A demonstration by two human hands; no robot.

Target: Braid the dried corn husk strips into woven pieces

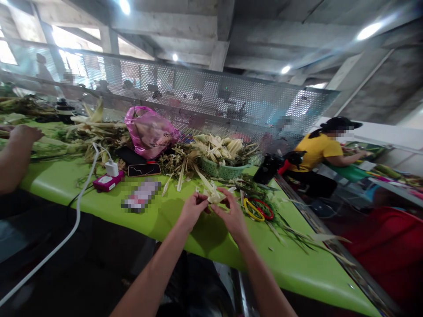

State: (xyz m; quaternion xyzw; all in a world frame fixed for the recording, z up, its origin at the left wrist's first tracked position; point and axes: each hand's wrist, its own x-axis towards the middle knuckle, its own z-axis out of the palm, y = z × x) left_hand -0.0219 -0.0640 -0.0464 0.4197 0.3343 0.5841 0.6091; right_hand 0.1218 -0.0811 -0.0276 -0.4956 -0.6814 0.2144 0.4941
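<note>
My left hand [194,208] and my right hand [230,211] meet over the front of the green table. Between their fingertips is a pale, cream-coloured piece of plant stalk or leaf [214,196], pinched from both sides. Its exact kind I cannot make out. Right of my right hand lie scissors [254,209] with one yellow and one red handle loop, their blades partly covered by green leaf scraps. Just beyond my hands stands a green plastic basket [228,171] heaped with similar pale pieces [220,149].
A pink plastic bag [150,132], a phone [144,169], and a purple power block [108,181] with a white cable stand left on the green table [165,224]. A black bottle [265,169] is at the right edge. Another person's arm [15,154] reaches in at left; a person in yellow [313,152] sits right.
</note>
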